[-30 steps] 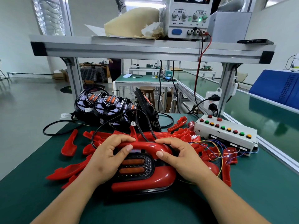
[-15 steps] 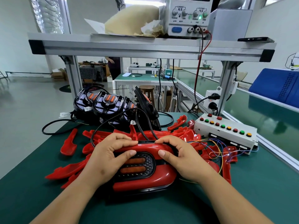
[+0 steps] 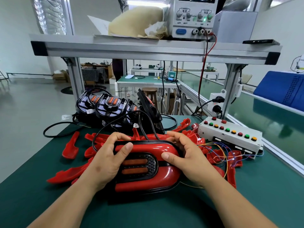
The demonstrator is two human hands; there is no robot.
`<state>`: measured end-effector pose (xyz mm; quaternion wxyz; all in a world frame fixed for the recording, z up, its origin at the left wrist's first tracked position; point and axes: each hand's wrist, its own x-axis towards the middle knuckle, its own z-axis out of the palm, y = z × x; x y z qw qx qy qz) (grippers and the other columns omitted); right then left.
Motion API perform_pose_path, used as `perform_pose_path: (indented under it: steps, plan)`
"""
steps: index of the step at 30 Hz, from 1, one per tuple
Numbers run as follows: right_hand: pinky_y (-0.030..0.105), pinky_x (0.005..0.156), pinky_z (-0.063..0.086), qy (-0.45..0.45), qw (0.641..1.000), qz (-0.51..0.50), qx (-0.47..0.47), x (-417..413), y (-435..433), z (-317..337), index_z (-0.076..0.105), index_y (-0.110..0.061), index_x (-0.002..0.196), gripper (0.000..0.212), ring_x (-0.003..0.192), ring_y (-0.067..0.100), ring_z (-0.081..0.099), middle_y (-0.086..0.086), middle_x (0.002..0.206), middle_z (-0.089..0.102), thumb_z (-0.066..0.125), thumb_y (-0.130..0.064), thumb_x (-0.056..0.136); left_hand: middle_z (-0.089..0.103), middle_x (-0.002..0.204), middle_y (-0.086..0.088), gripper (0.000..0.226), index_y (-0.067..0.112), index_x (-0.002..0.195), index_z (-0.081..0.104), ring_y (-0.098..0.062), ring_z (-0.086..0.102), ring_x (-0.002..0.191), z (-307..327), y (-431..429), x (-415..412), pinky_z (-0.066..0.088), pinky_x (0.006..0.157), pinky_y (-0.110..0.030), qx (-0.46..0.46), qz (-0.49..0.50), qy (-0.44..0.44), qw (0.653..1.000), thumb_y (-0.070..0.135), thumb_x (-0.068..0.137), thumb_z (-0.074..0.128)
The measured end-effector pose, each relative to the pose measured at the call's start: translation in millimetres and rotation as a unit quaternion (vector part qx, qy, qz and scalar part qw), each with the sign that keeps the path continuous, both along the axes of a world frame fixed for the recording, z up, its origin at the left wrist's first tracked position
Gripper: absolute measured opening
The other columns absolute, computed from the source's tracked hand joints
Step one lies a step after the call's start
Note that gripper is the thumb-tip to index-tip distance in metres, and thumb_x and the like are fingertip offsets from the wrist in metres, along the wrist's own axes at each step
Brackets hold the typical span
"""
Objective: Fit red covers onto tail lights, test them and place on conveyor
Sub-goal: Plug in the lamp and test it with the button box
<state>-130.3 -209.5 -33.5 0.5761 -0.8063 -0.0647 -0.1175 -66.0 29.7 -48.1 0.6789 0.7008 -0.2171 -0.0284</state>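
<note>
Both hands are gripping one tail light (image 3: pixel 139 167) that is lying at the middle of the worktop (image 3: pixel 263 195), close to its near edge. The left hand (image 3: pixel 107 160) is wrapping the lamp's left end, with its fingers curling over the far rim and its thumb pressing down on the red cover (image 3: pixel 153 148). The right hand (image 3: pixel 190 160) is doing the same at the right end, fingers hooking behind the rim and thumb lying flat on the cover's upper band. The cover is sitting around the lamp's dark centre with its two orange strips.

Loose red covers (image 3: pixel 185 127) are lying in a heap behind and beside the hands, overlapping too much to count; one (image 3: pixel 70 145) is lying apart towards the left edge. At least three bare tail lights (image 3: pixel 111 106) are leaning together near the far left corner, their black cables (image 3: pixel 54 129) looping over the edge. One button box (image 3: pixel 230 139) is sitting by the right edge, beside the conveyor (image 3: pixel 263 116). One power supply (image 3: pixel 192 18) is standing on the shelf above.
</note>
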Motion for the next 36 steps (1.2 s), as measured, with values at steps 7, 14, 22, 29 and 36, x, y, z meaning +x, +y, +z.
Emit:
perform_pose_path:
  steps: [7,14,22,29,36]
  plan:
    - [0.039,0.083,0.058,0.07,0.975,0.074,0.197,-0.6,1.9,1.9,0.065,-0.017,0.114,0.047,0.101,0.028,0.069,0.009,0.111,0.072,0.076,-0.033,0.072,0.074,0.094,-0.01,0.035,0.034,0.098,0.062,-0.034,0.074,0.081,4.5,-5.2,-8.8,0.06,0.061,-0.043,-0.095,0.02,-0.015,0.995,0.053,0.071,0.074]
    - [0.036,0.069,0.058,0.075,0.945,0.092,0.305,0.2,5.0,3.5,0.071,-0.019,0.101,0.028,0.087,0.026,0.071,0.013,0.104,0.072,0.074,-0.024,0.074,0.073,0.101,-0.019,0.054,0.032,0.1,0.061,-0.046,0.071,0.088,4.2,-13.0,-10.2,0.057,0.068,-0.06,-0.158,-0.026,0.062,0.985,0.051,0.058,0.09]
    - [0.036,0.063,0.059,0.045,0.948,0.075,0.305,-0.5,6.8,6.0,0.073,-0.023,0.092,0.023,0.079,0.026,0.071,0.012,0.096,0.074,0.077,-0.031,0.07,0.071,0.104,-0.023,0.031,0.032,0.09,0.061,-0.048,0.07,0.088,5.7,-20.6,-14.2,0.057,0.067,-0.062,-0.173,-0.009,0.066,0.983,0.045,0.071,0.081]
    - [0.036,0.066,0.059,0.019,0.955,0.071,0.288,0.2,12.8,2.9,0.07,-0.02,0.097,0.033,0.081,0.024,0.071,0.01,0.096,0.073,0.083,-0.035,0.071,0.075,0.089,-0.001,0.028,0.017,0.104,0.055,-0.026,0.075,0.073,12.7,-22.6,-19.5,0.06,0.053,-0.037,-0.151,0.035,0.011,0.988,0.032,0.081,0.062]
    - [0.034,0.063,0.059,0.012,0.963,0.01,0.269,1.7,14.3,-2.0,0.065,-0.013,0.105,0.045,0.08,0.029,0.073,0.013,0.096,0.074,0.076,-0.039,0.07,0.074,0.094,-0.018,0.032,0.02,0.105,0.055,-0.045,0.072,0.084,13.9,-30.3,-21.5,0.059,0.06,-0.051,-0.185,0.018,0.116,0.976,0.033,0.078,0.067]
